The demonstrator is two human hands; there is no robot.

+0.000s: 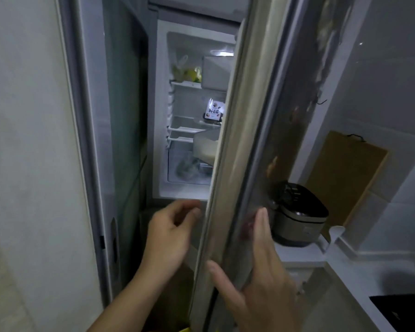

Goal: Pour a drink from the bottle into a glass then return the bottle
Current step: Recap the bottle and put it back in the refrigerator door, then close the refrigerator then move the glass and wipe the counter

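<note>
A fridge stands partly open, its silver door (240,144) swung toward me and covering the right half of the lit interior (192,109). My right hand (252,279) lies flat against the door's outer face, thumb at its edge, fingers spread. My left hand (170,233) hovers just below the fridge opening, fingers loosely curled, holding nothing. Inside I see white shelves, a bag of yellow-green produce (187,73) on the top shelf and a small labelled package (215,112) lower down. No bottle or glass is in view.
A white wall (29,152) closes the left side, next to a narrow dark gap beside the fridge. At the right, a dark rice cooker (297,212) sits on a white counter (304,255), with a wooden cutting board (345,178) leaning on the tiled wall.
</note>
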